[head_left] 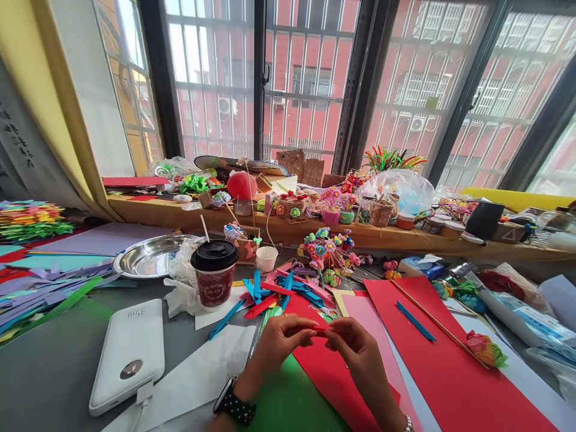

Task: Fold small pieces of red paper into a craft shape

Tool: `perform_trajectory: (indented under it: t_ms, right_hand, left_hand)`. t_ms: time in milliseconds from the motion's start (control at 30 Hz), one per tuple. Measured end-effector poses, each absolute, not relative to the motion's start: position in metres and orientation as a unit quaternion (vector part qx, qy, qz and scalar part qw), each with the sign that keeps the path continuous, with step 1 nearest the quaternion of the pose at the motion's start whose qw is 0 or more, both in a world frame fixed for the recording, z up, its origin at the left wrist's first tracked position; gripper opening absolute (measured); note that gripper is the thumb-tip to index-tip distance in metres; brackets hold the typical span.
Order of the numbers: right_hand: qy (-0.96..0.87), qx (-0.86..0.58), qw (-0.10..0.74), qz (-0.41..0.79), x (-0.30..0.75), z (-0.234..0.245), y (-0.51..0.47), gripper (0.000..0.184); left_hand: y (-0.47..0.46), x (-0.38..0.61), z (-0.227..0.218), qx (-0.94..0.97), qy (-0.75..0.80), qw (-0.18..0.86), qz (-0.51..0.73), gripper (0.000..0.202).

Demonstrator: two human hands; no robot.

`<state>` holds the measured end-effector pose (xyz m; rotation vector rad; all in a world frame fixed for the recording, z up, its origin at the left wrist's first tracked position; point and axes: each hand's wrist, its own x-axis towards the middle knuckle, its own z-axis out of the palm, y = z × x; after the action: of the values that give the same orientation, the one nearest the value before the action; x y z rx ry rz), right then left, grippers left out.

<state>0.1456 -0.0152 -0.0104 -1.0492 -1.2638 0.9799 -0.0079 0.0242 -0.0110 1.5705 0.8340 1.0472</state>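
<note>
Between my two hands is a small folded strip of red paper (321,329), pinched at both ends. My left hand (285,336), with a dark watch on its wrist, grips the left end between thumb and fingers. The right end is in the closed fingers of my right hand (357,347). Under the hands lie a red paper sheet (310,366) and a green surface (279,396). Just beyond them is a loose pile of folded blue and red paper strips (288,291). The strip's middle is partly hidden by my fingertips.
A lidded drink cup (215,282) and white power bank (130,354) stand left, near a metal tray (148,258). To the right, a stick with a paper flower (486,349) lies on red paper (454,354). Craft flowers (328,249) and a crowded sill (189,219) are behind.
</note>
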Motion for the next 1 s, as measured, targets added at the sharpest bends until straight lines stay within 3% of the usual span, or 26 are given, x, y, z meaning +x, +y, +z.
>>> perform_trajectory:
  t_ms: [333, 1000]
  right_hand:
    - [-0.586, -0.482, 0.547, 0.353, 0.154, -0.017, -0.013, 0.022]
    - [-0.542, -0.498, 0.544, 0.403, 0.156, -0.013, -0.012, 0.024]
  left_hand:
    - [0.028, -0.011, -0.014, 0.648, 0.378, 0.498, 0.435, 0.019]
    - [0.026, -0.012, -0.012, 0.696, 0.373, 0.434, 0.434, 0.02]
